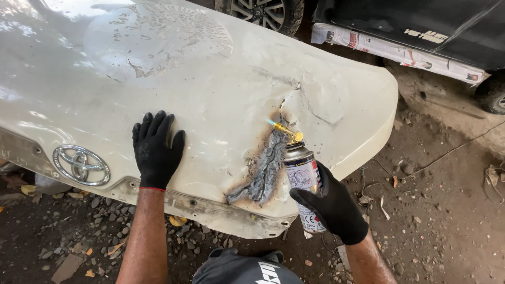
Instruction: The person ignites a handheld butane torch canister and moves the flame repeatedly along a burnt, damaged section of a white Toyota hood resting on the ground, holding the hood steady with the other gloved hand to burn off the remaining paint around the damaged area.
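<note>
A cream-white car body panel [173,79] lies across the ground with a chrome emblem [81,165] at its lower left. My left hand [155,150], in a black glove, rests flat on the panel with fingers spread. My right hand [332,206], also gloved in black, grips a gas canister [304,181] topped with a brass torch nozzle [288,132]. A small blue flame points at a crumpled, burnt grey patch [264,171] on the panel, ringed by brown scorch marks.
Dirt ground with stones and dry leaves [79,236] surrounds the panel. A vehicle wheel [265,11] stands at the top. A black vehicle body masked with newspaper [394,50] sits at the top right. A thin wire [452,150] trails over the ground at right.
</note>
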